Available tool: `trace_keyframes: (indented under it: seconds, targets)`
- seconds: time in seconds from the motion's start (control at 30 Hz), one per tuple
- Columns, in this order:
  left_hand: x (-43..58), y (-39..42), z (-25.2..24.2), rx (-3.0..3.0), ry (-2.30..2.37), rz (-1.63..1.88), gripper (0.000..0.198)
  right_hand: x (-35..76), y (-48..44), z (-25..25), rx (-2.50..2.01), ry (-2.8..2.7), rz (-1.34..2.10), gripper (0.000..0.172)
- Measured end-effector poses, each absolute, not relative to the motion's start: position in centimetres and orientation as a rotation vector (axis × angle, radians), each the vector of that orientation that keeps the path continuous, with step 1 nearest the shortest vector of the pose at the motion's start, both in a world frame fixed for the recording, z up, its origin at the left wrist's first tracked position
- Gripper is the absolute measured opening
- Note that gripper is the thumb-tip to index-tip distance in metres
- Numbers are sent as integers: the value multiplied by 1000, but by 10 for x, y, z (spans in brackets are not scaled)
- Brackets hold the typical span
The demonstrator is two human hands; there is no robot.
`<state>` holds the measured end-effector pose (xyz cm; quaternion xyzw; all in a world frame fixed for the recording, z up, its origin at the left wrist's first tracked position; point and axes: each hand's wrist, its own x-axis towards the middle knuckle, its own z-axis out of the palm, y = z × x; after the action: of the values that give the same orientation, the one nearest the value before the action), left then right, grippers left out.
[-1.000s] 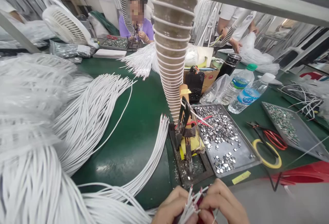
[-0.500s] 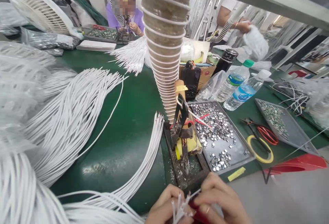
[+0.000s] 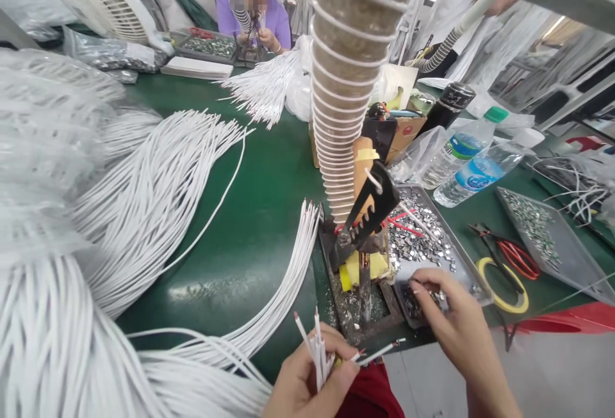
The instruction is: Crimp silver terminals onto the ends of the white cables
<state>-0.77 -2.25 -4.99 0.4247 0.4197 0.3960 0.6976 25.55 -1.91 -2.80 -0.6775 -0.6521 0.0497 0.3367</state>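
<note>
My left hand (image 3: pixel 307 379) is closed round a small bunch of white cables (image 3: pixel 317 351) whose stripped ends stick up and to the right, near the table's front edge. My right hand (image 3: pixel 444 312) reaches into the near corner of a grey metal tray (image 3: pixel 475 280), fingertips pinched down among the small shiny metal pieces (image 3: pixel 418 239); what it grips is too small to see. Between the hands stands a black soldering jig (image 3: pixel 362 239) on a dirty base.
Large fans of white cables (image 3: pixel 144 194) cover the green table (image 3: pixel 250 226) at left. A ribbed extraction hose (image 3: pixel 346 79) hangs over the jig. Water bottles (image 3: pixel 473 168), a second tray (image 3: pixel 542 239), red-handled pliers (image 3: pixel 509 255) and a yellow tape ring (image 3: pixel 504 287) lie at right. Other people work at the far side.
My right hand has left the cable bunch and moved right and forward into the tray of metal pieces. My left hand alone keeps the cables.
</note>
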Motion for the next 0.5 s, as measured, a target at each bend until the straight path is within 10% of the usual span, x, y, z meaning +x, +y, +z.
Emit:
trace_keyframes:
  seconds: [0.5]
  targets:
    - [-3,-9,-27,867,819,830,18,188,-47,-22,-1225,-1753,384,32]
